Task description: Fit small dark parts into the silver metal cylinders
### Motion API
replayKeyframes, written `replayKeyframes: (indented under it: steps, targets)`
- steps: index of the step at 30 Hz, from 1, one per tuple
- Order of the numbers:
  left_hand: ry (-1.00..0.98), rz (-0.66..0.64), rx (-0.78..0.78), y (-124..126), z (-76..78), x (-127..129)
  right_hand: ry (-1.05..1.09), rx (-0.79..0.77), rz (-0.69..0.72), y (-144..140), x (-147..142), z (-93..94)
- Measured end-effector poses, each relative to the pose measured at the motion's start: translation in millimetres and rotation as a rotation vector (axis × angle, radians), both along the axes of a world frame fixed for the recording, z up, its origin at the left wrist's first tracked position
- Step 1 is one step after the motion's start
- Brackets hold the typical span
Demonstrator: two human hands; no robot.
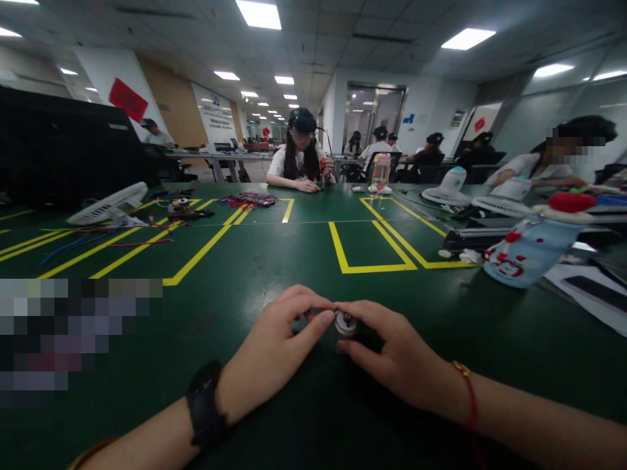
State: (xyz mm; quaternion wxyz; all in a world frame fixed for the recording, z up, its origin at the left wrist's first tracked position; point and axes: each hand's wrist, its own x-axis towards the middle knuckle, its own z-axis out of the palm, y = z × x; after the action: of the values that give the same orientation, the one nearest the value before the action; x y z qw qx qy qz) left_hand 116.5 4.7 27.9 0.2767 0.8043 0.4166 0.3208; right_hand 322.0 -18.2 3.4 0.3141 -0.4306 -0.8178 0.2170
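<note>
A small round silver metal part (pixel 345 324) with a dark centre on top stands on the green table in front of me. My right hand (pixel 386 346) grips it from the right, index finger on the far side and thumb on the near side. My left hand (pixel 289 333) is at its left, with thumb and index fingertips drawn together at the upper left edge. The fingertips of both hands meet at the far side. Whether a tiny piece lies between the left fingertips is too small to tell.
A blue patterned bottle (pixel 531 245) stands at the right, near small white fans (pixel 447 189). A wire bundle (pixel 249 199) and a tilted white fan (pixel 110 203) lie at the left. Yellow tape (pixel 379 268) marks the table (pixel 255 261). A person (pixel 301 153) sits opposite.
</note>
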Motion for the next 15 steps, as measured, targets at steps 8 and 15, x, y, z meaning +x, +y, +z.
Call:
replayKeyframes:
  steps: [8, 15]
  targets:
    - [-0.047, -0.047, 0.002, 0.2, 7.8, 9.1, 0.097, -0.123, -0.065, 2.0, 0.2, -10.1]
    - [0.131, -0.053, -0.035, 4.5, -12.0, -4.5, 0.040, -0.092, -0.100, 3.8, 7.3, -6.5]
